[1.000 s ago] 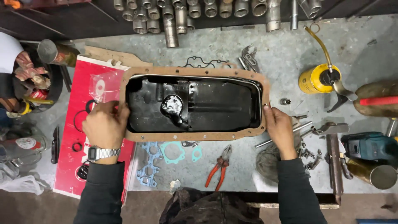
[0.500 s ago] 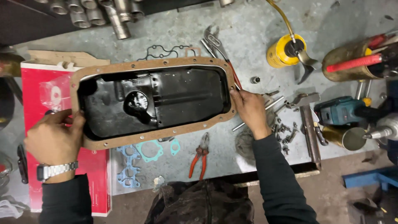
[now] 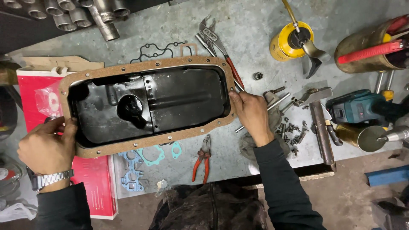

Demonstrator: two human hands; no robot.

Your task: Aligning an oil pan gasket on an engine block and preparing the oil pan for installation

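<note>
The black oil pan lies open side up on the desk, its cork gasket loose on the rim. The left hand and right hand each grip an end. A tilt could slide the gasket off its bolt holes, or crack it.

- Left hand: bare, with a silver metal-link watch at the wrist.
- Right hand: bare.
- Black long sleeves behind both wrists.

One oil pan, two pliers, two hands.
</note>
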